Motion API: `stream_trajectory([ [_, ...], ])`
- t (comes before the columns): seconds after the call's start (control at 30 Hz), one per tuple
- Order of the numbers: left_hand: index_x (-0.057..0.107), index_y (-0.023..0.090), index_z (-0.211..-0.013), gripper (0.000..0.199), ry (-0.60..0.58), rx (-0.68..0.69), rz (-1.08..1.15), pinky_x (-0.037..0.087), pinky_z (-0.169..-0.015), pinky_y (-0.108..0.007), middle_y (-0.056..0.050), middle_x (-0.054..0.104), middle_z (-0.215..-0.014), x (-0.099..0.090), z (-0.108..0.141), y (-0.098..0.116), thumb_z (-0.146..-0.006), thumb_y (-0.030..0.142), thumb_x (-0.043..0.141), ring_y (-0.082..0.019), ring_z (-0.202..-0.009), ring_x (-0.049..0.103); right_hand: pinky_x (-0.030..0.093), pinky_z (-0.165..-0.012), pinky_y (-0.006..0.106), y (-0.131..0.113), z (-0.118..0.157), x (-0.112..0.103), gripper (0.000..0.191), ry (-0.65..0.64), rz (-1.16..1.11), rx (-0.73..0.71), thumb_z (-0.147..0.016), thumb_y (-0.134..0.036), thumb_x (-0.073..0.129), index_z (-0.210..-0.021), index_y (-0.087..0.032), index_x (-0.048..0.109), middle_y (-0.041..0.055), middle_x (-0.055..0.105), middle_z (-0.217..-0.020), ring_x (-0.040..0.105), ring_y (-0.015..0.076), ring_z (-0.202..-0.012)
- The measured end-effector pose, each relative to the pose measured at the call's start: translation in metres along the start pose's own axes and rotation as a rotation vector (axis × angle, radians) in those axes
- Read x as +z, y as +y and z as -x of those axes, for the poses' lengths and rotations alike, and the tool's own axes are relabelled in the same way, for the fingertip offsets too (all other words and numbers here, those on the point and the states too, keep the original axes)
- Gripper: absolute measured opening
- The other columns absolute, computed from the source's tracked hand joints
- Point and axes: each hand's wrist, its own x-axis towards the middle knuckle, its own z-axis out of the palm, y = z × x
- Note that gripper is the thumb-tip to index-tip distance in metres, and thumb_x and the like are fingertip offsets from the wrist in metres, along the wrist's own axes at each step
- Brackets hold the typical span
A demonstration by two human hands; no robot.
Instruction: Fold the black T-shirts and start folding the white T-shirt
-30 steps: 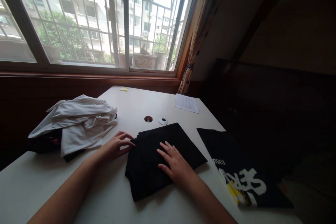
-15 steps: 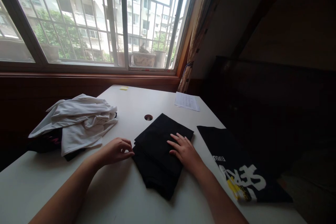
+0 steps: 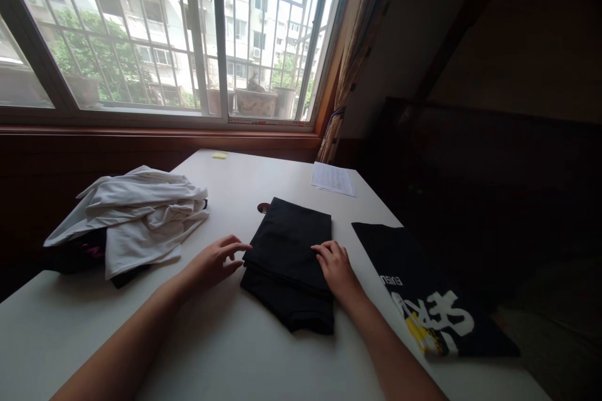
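While both hands are at the folded black garment (image 3: 292,241), this garment lies flat on the white desk (image 3: 211,351), near the middle, with its straight folded edge toward the window (image 3: 164,37) and its narrower, uneven part toward the person. The left hand (image 3: 219,260) is at the left edge of the garment. Its grip is spread: the fingers are curved, a gap shows between the thumb and the forefinger, and the forefinger tip reaches the cloth. The right hand (image 3: 335,266) rests on the right edge, its fingers bent and close together, with the tips on the cloth; if this grip pinches the fabric, I cannot tell.

At the left side of the desk there is a loose heap of white cloth (image 3: 141,213), which lies over a black cloth (image 3: 82,252) with pink marks. To the right of the right hand, well apart from it, a dark printed garment (image 3: 414,263) lies spread, with white letters and a yellow patch. Behind the folded garment, a round hole (image 3: 262,207) is partly covered by it. Farther are 1 yellow note (image 3: 219,155) and some printed papers (image 3: 333,179).
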Motion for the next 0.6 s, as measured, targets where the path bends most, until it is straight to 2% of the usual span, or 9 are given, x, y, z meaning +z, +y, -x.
stream_trajectory([
  [0.17, 0.06, 0.031, -0.133, 0.044, -0.056, 0.06, -0.017, 0.052, -0.095, -0.035, -0.009, 0.058, -0.128, 0.0, 0.001, -0.006, -0.09, 0.023, 0.062, -0.022, -0.109, 0.061, 0.042, -0.111, 0.045, 0.004, -0.01, 0.007, 0.038, -0.049, -0.212, -0.085, -0.096, -0.017, 0.04, -0.118, -0.025, 0.07, 0.0086, 0.061, -0.122, 0.052, 0.0243, -0.128],
  [0.27, 0.062, 0.03, -0.131, 0.043, -0.072, 0.049, 0.005, 0.053, -0.095, -0.035, -0.009, 0.059, -0.127, -0.002, 0.001, -0.006, -0.091, 0.015, 0.054, -0.021, -0.109, 0.062, 0.038, -0.115, 0.048, 0.001, -0.012, 0.001, 0.042, -0.06, -0.246, -0.125, -0.095, -0.014, 0.037, -0.118, -0.026, 0.07, 0.0068, 0.064, -0.124, 0.046, 0.0235, -0.136],
  [0.33, 0.064, 0.029, -0.127, 0.041, -0.059, 0.043, 0.018, 0.055, -0.09, -0.033, -0.009, 0.061, -0.123, -0.002, 0.001, -0.008, -0.092, 0.013, 0.05, -0.019, -0.102, 0.064, 0.039, -0.112, 0.051, -0.002, -0.01, -0.009, 0.041, -0.013, -0.216, -0.124, -0.094, -0.014, 0.038, -0.113, -0.026, 0.072, 0.007, 0.067, -0.119, 0.049, 0.0251, -0.131],
  [0.43, 0.065, 0.027, -0.125, 0.037, -0.043, 0.052, 0.037, 0.056, -0.083, -0.029, -0.009, 0.061, -0.12, 0.001, 0.001, -0.015, -0.093, 0.015, 0.05, -0.017, -0.094, 0.065, 0.046, -0.102, 0.049, -0.008, -0.004, -0.033, 0.031, 0.007, -0.167, -0.108, -0.093, -0.016, 0.045, -0.101, -0.025, 0.073, 0.008, 0.068, -0.107, 0.058, 0.0262, -0.113],
  [0.6, 0.064, 0.026, -0.124, 0.031, -0.045, 0.075, 0.038, 0.056, -0.078, -0.027, -0.01, 0.06, -0.118, 0.006, 0.001, -0.027, -0.096, 0.021, 0.051, -0.016, -0.09, 0.066, 0.053, -0.082, 0.034, -0.021, 0.005, -0.079, 0.015, -0.308, -0.267, -0.109, -0.091, -0.026, 0.057, -0.095, -0.026, 0.071, 0.0034, 0.067, -0.096, 0.063, 0.0197, -0.088],
])
